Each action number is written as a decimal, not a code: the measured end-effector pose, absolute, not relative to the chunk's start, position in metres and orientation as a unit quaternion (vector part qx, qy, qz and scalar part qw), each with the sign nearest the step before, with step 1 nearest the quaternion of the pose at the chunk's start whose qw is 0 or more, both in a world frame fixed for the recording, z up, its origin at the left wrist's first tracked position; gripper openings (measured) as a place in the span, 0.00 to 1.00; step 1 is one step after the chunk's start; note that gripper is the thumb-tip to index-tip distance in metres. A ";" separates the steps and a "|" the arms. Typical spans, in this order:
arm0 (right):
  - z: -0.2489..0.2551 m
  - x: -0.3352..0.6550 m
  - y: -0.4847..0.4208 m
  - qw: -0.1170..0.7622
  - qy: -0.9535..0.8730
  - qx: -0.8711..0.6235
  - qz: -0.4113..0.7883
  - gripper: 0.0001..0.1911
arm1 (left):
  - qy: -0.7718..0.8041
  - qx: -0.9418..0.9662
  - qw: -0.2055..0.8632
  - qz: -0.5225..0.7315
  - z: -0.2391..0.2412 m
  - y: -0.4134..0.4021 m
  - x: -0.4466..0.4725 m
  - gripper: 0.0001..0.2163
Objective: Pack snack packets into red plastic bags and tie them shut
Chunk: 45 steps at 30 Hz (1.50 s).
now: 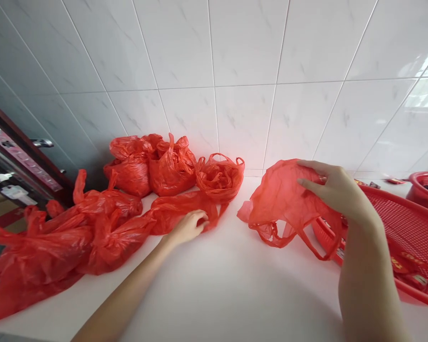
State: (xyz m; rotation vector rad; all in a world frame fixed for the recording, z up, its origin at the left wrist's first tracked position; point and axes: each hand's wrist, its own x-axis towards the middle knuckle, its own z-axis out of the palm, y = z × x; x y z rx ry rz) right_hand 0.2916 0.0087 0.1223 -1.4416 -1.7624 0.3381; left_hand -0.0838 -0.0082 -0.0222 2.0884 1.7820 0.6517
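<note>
Tiles of white marble pattern covered the wall (235,57) across the whole far side, and below them we worked at a white table (214,285) that ran from near to far. On the right, a big red mesh tray (410,232) lay on the table with small red packets in it, and a second red basket (426,187) stood beyond it at the far right edge. At the far left we saw a dark wooden door (17,156) with metal handles.

Along the left side of the table lay a long heap of red plastic bags (57,237), some of them flat and crumpled. Further back, against the wall, stood the filled bags (153,164), knotted at the top, and just right of them one open bag (219,178) with its handles up.

Our right hand (337,190) held an empty red bag (283,204) up just above the table, left of the tray, fingers closed on its upper edge, its handles hanging down. Our left hand (189,227) rested on a flat red bag (178,211) in front of the open bag, fingertips pinched together on the plastic.
</note>
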 end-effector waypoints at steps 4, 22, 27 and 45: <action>0.125 0.290 0.006 0.437 -0.675 -0.578 0.140 0.25 | 0.514 0.792 0.213 0.253 -0.030 -0.023 -0.069 0.12; 0.138 0.261 -0.020 0.533 -0.677 -0.374 0.343 0.22 | 0.554 0.620 0.238 0.502 -0.003 -0.035 -0.040 0.08; 0.113 0.235 0.001 0.166 -0.858 -0.404 0.270 0.18 | 0.636 0.486 0.360 0.479 0.003 -0.011 -0.054 0.17; 0.070 0.187 0.011 -0.044 -0.911 -0.333 0.239 0.16 | 0.483 0.448 0.585 0.473 -0.004 -0.036 -0.014 0.21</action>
